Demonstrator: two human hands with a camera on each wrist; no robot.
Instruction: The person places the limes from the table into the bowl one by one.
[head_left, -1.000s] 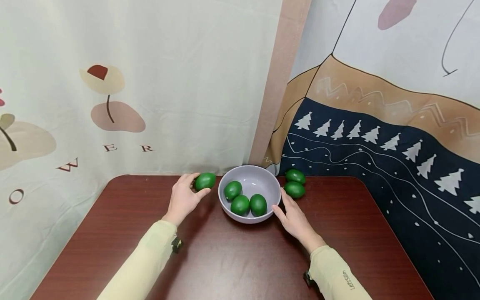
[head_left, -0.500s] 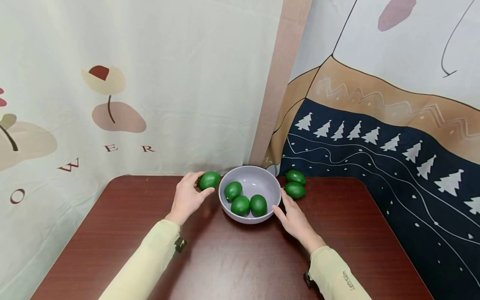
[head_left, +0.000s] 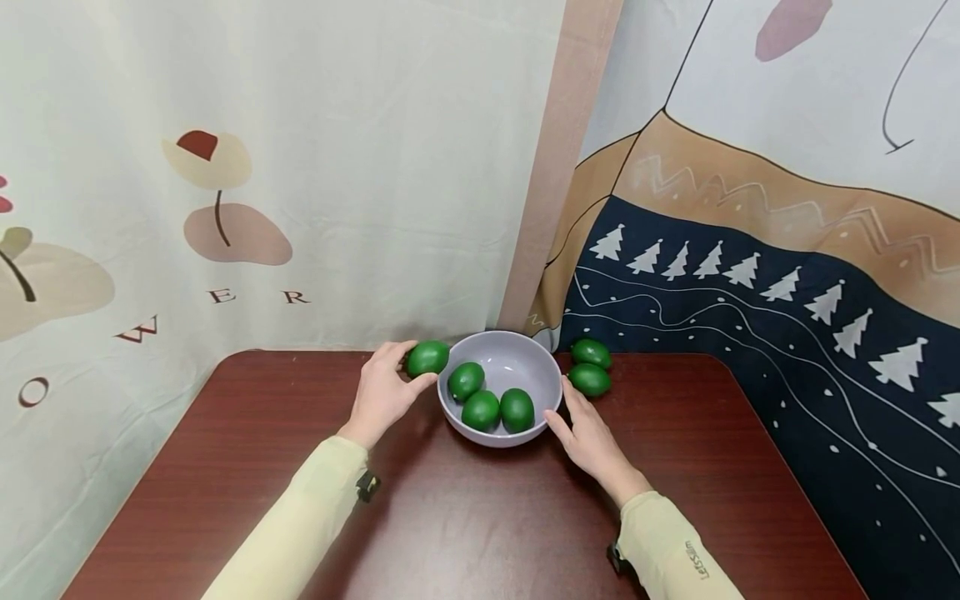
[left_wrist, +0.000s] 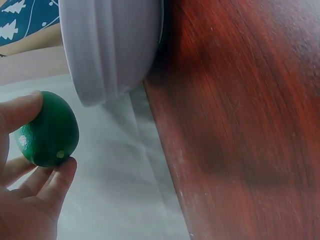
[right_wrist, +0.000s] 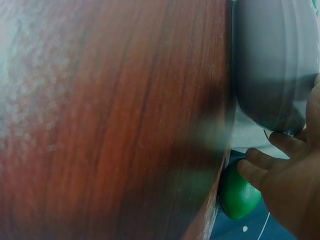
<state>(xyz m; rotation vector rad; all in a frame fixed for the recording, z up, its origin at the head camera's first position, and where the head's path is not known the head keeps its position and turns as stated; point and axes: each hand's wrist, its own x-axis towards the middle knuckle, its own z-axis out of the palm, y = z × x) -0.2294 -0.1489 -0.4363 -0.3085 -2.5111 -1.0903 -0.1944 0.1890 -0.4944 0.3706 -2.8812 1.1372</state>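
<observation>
My left hand pinches a green lime between thumb and fingers, just left of a pale purple bowl. In the left wrist view the lime is raised near the bowl's rim, with the thumb on one side and fingertips on the other. Inside the bowl lie three more limes. At the bowl's right side rests my right hand, its fingers extended along the outer wall and the thumb at the rim. The right wrist view shows those fingertips against the bowl.
Two more limes lie just right of the bowl, behind the right hand's fingers; one lime shows in the right wrist view. All stands near the back edge of a dark red-brown wooden table. Printed curtains hang right behind it.
My left hand has moved a little to the right with the lime, bringing it up to the bowl's left rim. The right hand and the bowl have stayed in place.
</observation>
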